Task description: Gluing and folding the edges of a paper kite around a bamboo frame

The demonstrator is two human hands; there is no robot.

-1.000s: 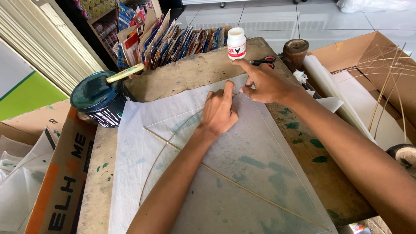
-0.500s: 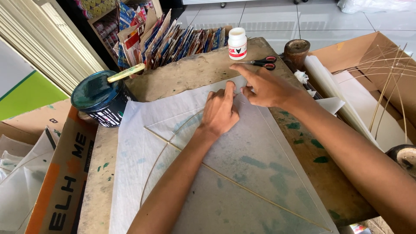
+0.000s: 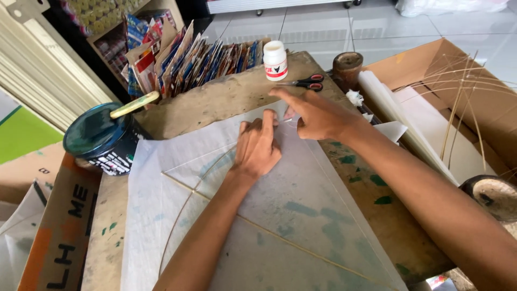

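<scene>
A translucent white paper kite [image 3: 301, 215] with thin bamboo sticks lies on a paint-stained wooden board [image 3: 215, 99]. My left hand [image 3: 258, 148] presses flat on the paper near the kite's top corner, fingers together. Just to its right, my right hand [image 3: 315, 114] hovers at that corner, index finger stretched out to the left, other fingers curled; it holds nothing that I can see. A white glue bottle [image 3: 275, 60] with a red label stands beyond the hands, and red-handled scissors [image 3: 307, 82] lie beside it.
A dark teal paint tin [image 3: 102, 141] with a stick across it sits at the board's left. Colourful printed sheets [image 3: 188, 54] stand in a row behind. A rolled white sheet [image 3: 398, 121], a cardboard box [image 3: 431, 70] of thin bamboo strips and a thread spool [image 3: 347, 64] lie to the right.
My right hand has lifted slightly off the kite's top corner and its index finger now points left. My left hand stays pressed on the paper.
</scene>
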